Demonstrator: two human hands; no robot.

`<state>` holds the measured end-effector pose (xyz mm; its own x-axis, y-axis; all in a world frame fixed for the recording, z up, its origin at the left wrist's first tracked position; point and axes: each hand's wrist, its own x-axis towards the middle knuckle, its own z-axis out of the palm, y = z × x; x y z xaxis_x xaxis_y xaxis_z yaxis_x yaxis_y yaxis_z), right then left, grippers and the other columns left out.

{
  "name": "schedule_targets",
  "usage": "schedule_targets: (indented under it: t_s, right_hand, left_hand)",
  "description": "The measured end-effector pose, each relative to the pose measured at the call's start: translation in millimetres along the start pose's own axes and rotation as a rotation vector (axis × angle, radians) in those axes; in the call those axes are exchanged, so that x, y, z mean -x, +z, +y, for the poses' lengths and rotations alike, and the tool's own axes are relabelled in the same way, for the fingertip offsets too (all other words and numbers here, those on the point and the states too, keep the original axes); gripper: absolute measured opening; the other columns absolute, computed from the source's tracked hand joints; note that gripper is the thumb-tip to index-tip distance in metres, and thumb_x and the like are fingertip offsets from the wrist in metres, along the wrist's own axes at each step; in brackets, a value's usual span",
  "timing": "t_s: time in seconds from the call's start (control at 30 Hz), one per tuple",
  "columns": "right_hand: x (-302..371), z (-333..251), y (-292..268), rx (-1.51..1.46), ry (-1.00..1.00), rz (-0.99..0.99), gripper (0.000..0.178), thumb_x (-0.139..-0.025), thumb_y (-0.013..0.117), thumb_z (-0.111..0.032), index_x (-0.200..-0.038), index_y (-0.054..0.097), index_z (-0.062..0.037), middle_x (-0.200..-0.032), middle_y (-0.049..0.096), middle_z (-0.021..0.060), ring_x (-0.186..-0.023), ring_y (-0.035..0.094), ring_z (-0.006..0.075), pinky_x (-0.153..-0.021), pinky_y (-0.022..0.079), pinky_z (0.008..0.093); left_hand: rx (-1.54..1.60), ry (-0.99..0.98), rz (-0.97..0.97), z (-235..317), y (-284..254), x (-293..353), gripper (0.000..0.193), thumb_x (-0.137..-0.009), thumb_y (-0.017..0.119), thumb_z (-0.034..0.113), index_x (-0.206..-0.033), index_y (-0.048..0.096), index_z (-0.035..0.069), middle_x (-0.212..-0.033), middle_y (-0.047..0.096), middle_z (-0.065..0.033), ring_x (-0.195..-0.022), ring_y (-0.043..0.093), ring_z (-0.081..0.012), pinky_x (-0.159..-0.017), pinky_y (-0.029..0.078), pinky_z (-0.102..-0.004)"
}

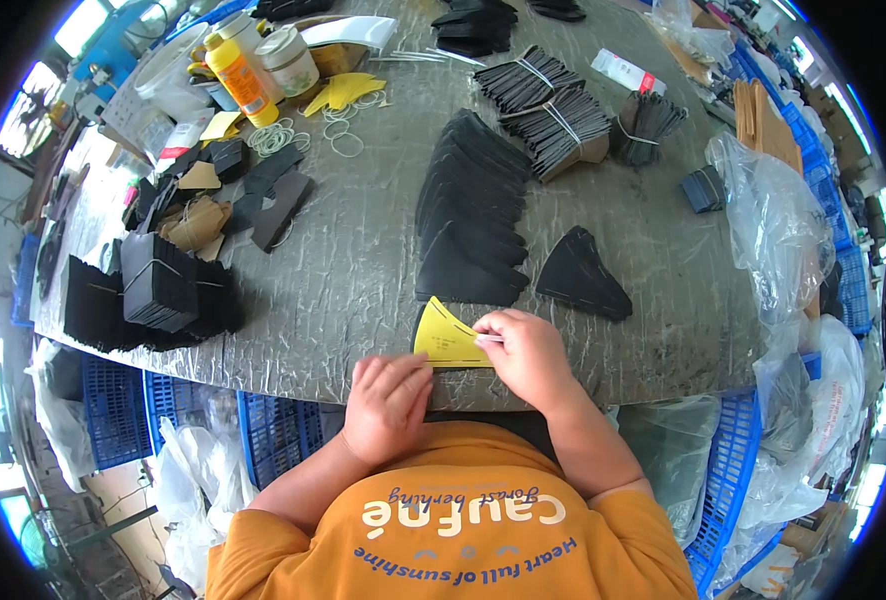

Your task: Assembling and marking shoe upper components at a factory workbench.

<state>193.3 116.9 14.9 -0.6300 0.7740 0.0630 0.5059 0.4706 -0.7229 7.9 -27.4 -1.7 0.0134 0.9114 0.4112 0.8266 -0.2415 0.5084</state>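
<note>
A yellow template (446, 340) with slots along its edges lies over a black piece near the table's front edge. My left hand (388, 405) is at the template's lower left corner, fingers bent and close together, the fingertips pressing its edge. In my right hand (528, 358) I pinch a thin white pen (489, 338), its tip at the template's right edge. Just beyond is an overlapping row of black cut pieces (473, 220). A single black piece (584, 275) with pale dashes along its edges lies to the right.
Tied bundles of black pieces (563, 125) stand farther back. At left are black stacks (158, 285) and loose scraps. Behind them are a yellow bottle (241, 80), a jar (288, 62) and rubber bands (278, 138). Clear plastic bags (768, 215) and blue crates (728, 470) line the right side.
</note>
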Motion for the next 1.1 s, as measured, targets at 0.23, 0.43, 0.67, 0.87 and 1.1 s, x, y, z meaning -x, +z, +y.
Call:
schedule_targets:
  t_s: [0.23,0.43,0.67,0.87,1.1]
  right_hand:
    - [7.5,0.0,4.5,0.167,-0.202,-0.004,0.030,-0.075,0.082,-0.016,-0.103,0.075,-0.0092,-0.093,0.060,0.0056,-0.088,0.062,0.0258,-0.075,0.054,0.0390]
    - [10.1,0.4,0.9,0.182,-0.214,-0.065,0.044,-0.071,0.085,-0.018,-0.112,0.074,-0.0091,-0.096,0.059,0.0048,-0.093,0.059,0.0248,-0.078,0.054,0.0379]
    - [10.2,1.8,1.4,0.162,-0.195,-0.064,0.045,-0.071,0.085,-0.018,-0.113,0.075,-0.0090,-0.096,0.059,0.0047,-0.093,0.060,0.0244,-0.077,0.054,0.0377]
    - [9.8,0.8,0.7,0.163,-0.182,-0.074,0.044,-0.071,0.085,-0.018,-0.113,0.075,-0.0089,-0.096,0.059,0.0044,-0.092,0.060,0.0240,-0.077,0.054,0.0376]
    - [1.7,4.2,-7.5,0.018,-0.275,0.001,0.022,-0.085,0.074,-0.013,-0.104,0.068,-0.0035,-0.102,0.059,0.0092,-0.102,0.057,0.0272,-0.084,0.050,0.0384]
  left_hand:
    - [-0.078,0.019,-0.088,-13.6,-0.9,-13.0,0.033,-0.076,0.077,0.008,-0.108,0.070,0.005,-0.122,0.066,-0.0115,-0.114,0.059,-0.0343,-0.096,0.046,-0.0481]
    - [-0.059,0.010,-0.057,-14.3,2.1,-10.9,0.030,-0.075,0.077,0.008,-0.104,0.072,0.005,-0.119,0.067,-0.0108,-0.111,0.061,-0.0339,-0.095,0.046,-0.0471]
    - [-0.053,-0.032,-0.059,-14.7,1.6,-12.5,0.029,-0.075,0.078,0.009,-0.104,0.072,0.005,-0.119,0.067,-0.0098,-0.111,0.060,-0.0337,-0.095,0.046,-0.0467]
    - [-0.040,-0.029,-0.067,-16.7,0.0,-12.5,0.029,-0.076,0.078,0.010,-0.104,0.074,0.008,-0.119,0.067,-0.0085,-0.112,0.060,-0.0339,-0.095,0.046,-0.0475]
    - [-0.116,-0.065,-0.132,-11.2,-12.6,-24.0,0.024,-0.076,0.078,0.014,-0.100,0.077,0.012,-0.122,0.068,-0.0047,-0.121,0.056,-0.0354,-0.102,0.041,-0.0505]
